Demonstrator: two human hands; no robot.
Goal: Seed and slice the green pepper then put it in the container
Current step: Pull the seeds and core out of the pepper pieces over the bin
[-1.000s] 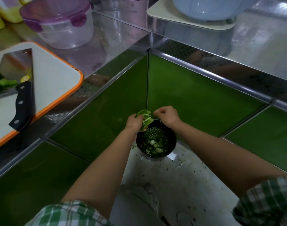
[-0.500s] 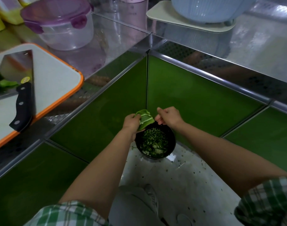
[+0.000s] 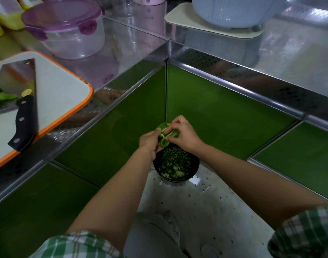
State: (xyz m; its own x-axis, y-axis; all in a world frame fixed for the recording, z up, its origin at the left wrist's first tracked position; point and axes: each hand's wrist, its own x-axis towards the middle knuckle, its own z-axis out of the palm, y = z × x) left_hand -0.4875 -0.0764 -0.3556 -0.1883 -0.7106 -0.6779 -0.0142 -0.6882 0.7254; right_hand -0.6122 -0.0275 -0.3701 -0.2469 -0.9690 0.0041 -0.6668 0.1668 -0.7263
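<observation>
Head view: the only camera, looking down past both forearms to the floor.
Pepper piece: a green pepper piece (image 3: 164, 135) is held low over a black bin (image 3: 193, 165) on the floor, well below the bench (image 3: 140, 43).
Left hand (image 3: 149, 141): closed around the lower side of the piece.
Right hand (image 3: 183, 134): fingers pinched at the hollow inside of the piece, apparently picking out seeds.
Stage: judged as mid-seeding; slicing looks not yet done for this piece.
Other pepper: green bits (image 3: 3, 96) lie on the cutting board (image 3: 62, 90) beside the cleaver (image 3: 19, 101).
Container: a clear tub with a purple clip lid (image 3: 66, 32) stands shut on the bench, seemingly empty; whether it is the target, I cannot tell.
Left to do: finish seeding, carry the piece up, slice, fill.
Materials: pepper glossy and curved; bin round, holding chopped green scraps; bench mirror-bright steel; cabinet fronts glossy green; board white with an orange rim; cleaver broad steel with a riveted black handle.
</observation>
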